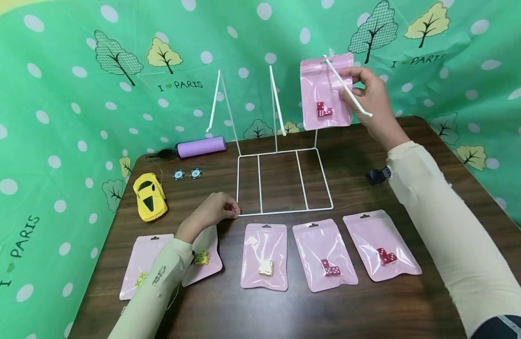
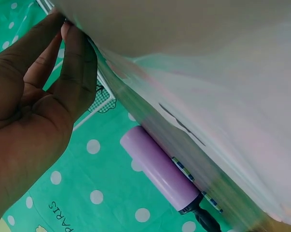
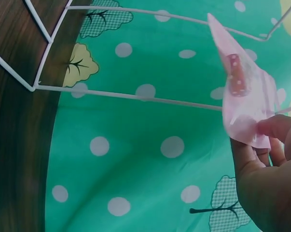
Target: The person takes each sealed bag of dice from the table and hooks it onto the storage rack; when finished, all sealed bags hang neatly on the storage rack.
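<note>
My right hand (image 1: 370, 101) pinches the right edge of a pink zip pouch (image 1: 313, 87) with red dice showing through its window. That pouch is up at the right hook (image 1: 347, 86) of a white wire display rack (image 1: 286, 212); the rod crosses its front from near the hang hole. Down at the table, my left hand (image 1: 211, 209) pinches the front left corner of the rack's base. Under the left forearm lies a pouch with yellow dice (image 1: 209, 268), partly hidden. The left wrist view shows thumb and fingertips (image 2: 63, 19) together at the white wire.
Along the front lie a yellow-dice pouch (image 1: 146, 254), a pale-dice pouch (image 1: 264, 245) and two red-dice pouches, one in the middle (image 1: 321, 245), one right (image 1: 379, 235). A yellow toy car (image 1: 151, 197), two poker chips (image 1: 178, 174), a purple hand pump (image 1: 201, 147) and a black object (image 1: 377, 176) lie farther back.
</note>
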Available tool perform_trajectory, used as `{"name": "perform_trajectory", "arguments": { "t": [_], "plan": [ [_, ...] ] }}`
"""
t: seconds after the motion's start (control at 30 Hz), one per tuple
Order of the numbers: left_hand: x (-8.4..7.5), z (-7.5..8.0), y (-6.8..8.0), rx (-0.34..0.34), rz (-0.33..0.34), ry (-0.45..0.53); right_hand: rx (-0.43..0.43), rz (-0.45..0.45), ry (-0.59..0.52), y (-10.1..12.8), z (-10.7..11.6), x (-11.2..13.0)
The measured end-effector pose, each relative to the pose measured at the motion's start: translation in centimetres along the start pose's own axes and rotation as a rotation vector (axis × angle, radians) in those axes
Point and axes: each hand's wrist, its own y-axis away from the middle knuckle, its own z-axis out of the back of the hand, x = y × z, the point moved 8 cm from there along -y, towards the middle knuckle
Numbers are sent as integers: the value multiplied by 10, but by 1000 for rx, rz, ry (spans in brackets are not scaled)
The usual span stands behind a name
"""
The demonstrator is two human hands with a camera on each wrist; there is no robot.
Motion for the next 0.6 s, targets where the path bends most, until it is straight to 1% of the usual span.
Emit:
{"name": "perform_trajectory", "arguments": {
  "t": [0.2, 0.33, 0.4, 0.47, 0.6],
  "plan": [
    [0, 1, -1, -5, -9, 12, -17, 30, 4, 3, 10, 0],
    [0, 0, -1, -7, -8, 18, -39, 9, -25, 10, 30, 1],
    [0, 0, 0, -5, -6, 19, -55, -5, 28, 15, 43, 3],
    [0, -1, -1, -4, -6, 17, -77, -7, 104, 22, 58, 6],
    [0, -2, -1, -8, -10, 2, -117, -30, 233, 42, 89, 9]
  ]
}}
